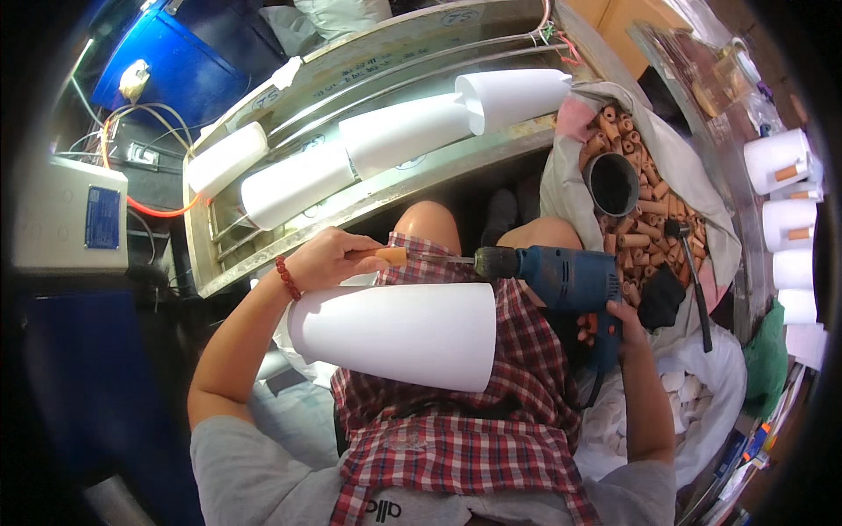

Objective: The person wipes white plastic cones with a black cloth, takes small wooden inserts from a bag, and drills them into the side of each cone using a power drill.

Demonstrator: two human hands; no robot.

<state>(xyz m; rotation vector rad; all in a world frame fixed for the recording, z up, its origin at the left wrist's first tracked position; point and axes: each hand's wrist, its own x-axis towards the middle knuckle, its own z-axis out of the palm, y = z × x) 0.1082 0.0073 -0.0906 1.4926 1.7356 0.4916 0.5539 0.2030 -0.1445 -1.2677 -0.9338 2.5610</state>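
Beyond the right hand (pixel 624 326), a pale sack (pixel 712 197) is holding clay-coloured tubes (pixel 636 239). A white tapered cylinder (pixel 397 337) is lying over the lap (pixel 535 377), just below the left hand (pixel 329 261). I'm watching the right hand clasping a blue drill (pixel 566 279), its bit (pixel 447 259) pointing at an orange-brown tube (pixel 392 256) the left hand is pinching.

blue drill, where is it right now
In the head view, the blue drill is just right of centre in the right hand, its bit pointing left toward the tan cylinder in the left hand.
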